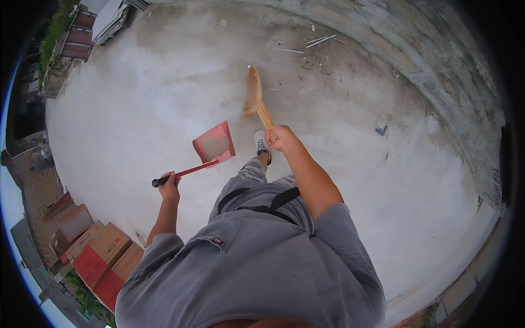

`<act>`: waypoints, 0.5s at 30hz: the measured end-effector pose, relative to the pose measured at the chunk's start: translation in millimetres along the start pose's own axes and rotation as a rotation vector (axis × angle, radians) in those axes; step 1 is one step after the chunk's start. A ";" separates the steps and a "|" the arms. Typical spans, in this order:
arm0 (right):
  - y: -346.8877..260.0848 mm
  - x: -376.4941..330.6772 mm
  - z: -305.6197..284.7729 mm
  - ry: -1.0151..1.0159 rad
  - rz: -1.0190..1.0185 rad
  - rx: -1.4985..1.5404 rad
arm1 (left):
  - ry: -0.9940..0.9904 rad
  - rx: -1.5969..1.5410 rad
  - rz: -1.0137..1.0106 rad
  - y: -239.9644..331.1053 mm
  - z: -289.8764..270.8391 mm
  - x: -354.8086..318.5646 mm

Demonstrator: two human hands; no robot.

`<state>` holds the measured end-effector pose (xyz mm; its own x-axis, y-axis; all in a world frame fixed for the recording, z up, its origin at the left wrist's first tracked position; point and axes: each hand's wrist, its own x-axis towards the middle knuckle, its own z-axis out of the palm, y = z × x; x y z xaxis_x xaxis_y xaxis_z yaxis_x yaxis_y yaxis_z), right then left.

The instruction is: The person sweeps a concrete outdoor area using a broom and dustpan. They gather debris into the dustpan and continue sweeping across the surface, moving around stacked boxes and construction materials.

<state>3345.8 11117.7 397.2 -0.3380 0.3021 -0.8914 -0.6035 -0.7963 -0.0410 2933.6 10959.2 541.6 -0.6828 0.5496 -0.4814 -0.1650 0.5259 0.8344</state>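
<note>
My left hand (pixel 169 186) is closed round the long handle of a red dustpan (pixel 223 134), just below its black end grip. The dustpan's open scoop faces up, and its inside looks greyish with dust. In my right hand (pixel 279 136) is the handle of a short straw broom (pixel 253 95). Its bristle head points away from me over the concrete, slightly blurred at the lower corner. The broom is ahead and to the right of the dustpan, apart from it. One shoe (pixel 262 142) shows between the two tools.
Pale concrete floor (pixel 383 218) spreads all round. Thin white strips (pixel 320 41) and small debris lie ahead near a rough grey wall (pixel 426 49). A small dark scrap (pixel 381 131) is to the right. Cardboard boxes (pixel 106 246) stand at the lower left; stacked boards (pixel 111 21) lean at the far left.
</note>
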 end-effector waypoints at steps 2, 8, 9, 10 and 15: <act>-25.9 9.2 1.6 0.042 0.050 0.119 | -0.003 0.020 -0.021 3.9 1.1 9.1; -75.3 -43.8 -34.1 0.216 -0.147 0.313 | -0.173 0.171 -0.031 4.1 -15.7 45.2; -79.6 -54.9 -31.7 0.347 -0.225 0.289 | -0.223 0.177 -0.017 3.1 -11.4 56.5; -79.6 -64.2 -27.1 0.481 -0.306 0.273 | -0.229 0.227 -0.026 8.8 -5.4 62.3; -49.4 -95.4 18.2 0.558 -0.294 -0.155 | -0.247 0.203 0.038 -0.7 -8.4 87.8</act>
<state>3394.7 11137.7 492.5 0.2772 0.2346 -0.9317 -0.4884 -0.8007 -0.3469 2867.7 11001.6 501.0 -0.4879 0.6993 -0.5225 0.0200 0.6073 0.7942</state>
